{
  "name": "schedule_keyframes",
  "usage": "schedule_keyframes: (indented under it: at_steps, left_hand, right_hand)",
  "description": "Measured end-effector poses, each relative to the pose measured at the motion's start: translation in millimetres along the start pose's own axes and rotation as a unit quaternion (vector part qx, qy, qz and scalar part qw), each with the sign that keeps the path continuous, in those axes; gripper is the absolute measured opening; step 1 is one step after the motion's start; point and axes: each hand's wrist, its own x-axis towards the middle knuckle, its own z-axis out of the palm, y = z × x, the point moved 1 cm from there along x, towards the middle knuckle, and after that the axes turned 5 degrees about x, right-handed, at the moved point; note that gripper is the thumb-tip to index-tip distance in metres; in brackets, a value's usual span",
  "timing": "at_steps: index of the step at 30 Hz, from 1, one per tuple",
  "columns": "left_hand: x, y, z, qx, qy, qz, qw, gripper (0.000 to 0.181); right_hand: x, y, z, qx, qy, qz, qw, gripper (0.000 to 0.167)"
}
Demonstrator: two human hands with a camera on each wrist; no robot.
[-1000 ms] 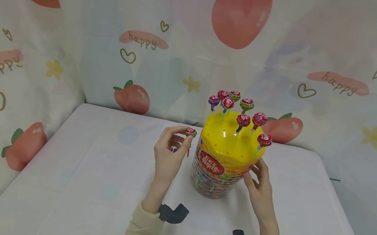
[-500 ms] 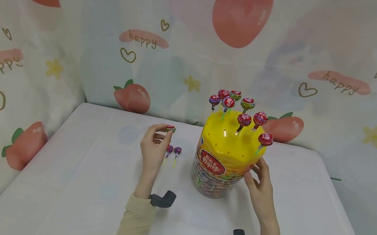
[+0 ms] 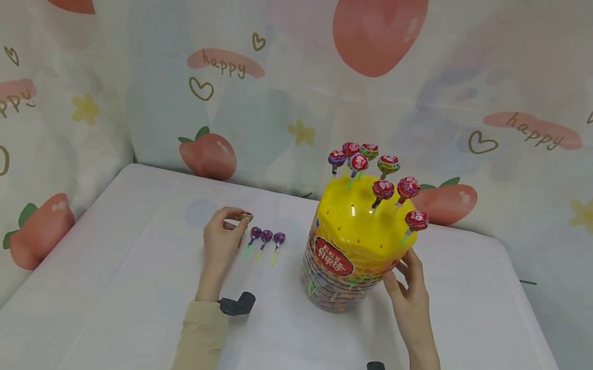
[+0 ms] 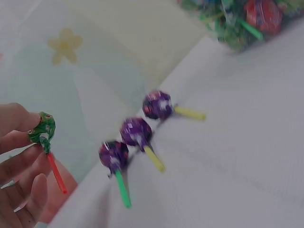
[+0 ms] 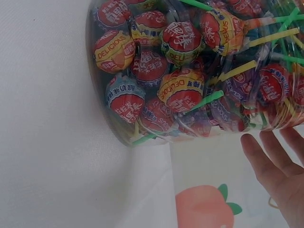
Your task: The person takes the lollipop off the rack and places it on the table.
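Note:
My left hand (image 3: 221, 241) is above the table's left middle and pinches a green-wrapped lollipop (image 4: 43, 127) by its head, the red stick hanging down. Right of it, three purple-wrapped lollipops (image 3: 266, 237) lie in a row on the table, two with yellow sticks and one with a green stick. A clear jar (image 3: 328, 289) full of wrapped lollipops has a yellow lid (image 3: 355, 216), with several lollipops (image 3: 383, 190) upright in its holes. My right hand (image 3: 410, 301) rests against the jar's right side, its fingers mostly straight in the right wrist view.
A white cloth covers the table (image 3: 131, 288). Behind it hangs a printed curtain (image 3: 276, 9) with fruit and hearts. Dark curved wrist mounts (image 3: 238, 304) stick out from both forearms.
My left hand has moved left, away from the jar, with the green-wrapped lollipop, and slightly lower. This uncovers the purple lollipops on the table. My right hand stays on the jar.

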Motion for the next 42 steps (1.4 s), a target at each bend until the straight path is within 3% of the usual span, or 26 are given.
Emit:
schedule_keyframes:
  at_steps: [5, 13, 27, 42]
  left_hand:
    - [4.1, -18.5, 0.6, 0.029, -0.019, -0.022, 0.9992, 0.017]
    - [6.0, -31.0, 4.0, 0.053, -0.032, -0.032, 0.9976, 0.019]
    - [4.2, -33.3, 11.6, 0.146, -0.031, -0.030, 0.9883, 0.021]
    - [2.3, -32.8, 10.4, 0.134, -0.033, -0.038, 0.9897, 0.025]
  right_hand:
    - [0.0, 0, 1, -0.002, 0.000, 0.004, 1.0000, 0.062]
    - [-0.1, 0, 1, -0.004, 0.002, -0.001, 1.0000, 0.062]
    - [-1.3, -3, 1, 0.001, 0.002, 0.003, 1.0000, 0.062]
    - [-0.1, 0, 0, -0.015, -0.001, 0.001, 0.9999, 0.063]
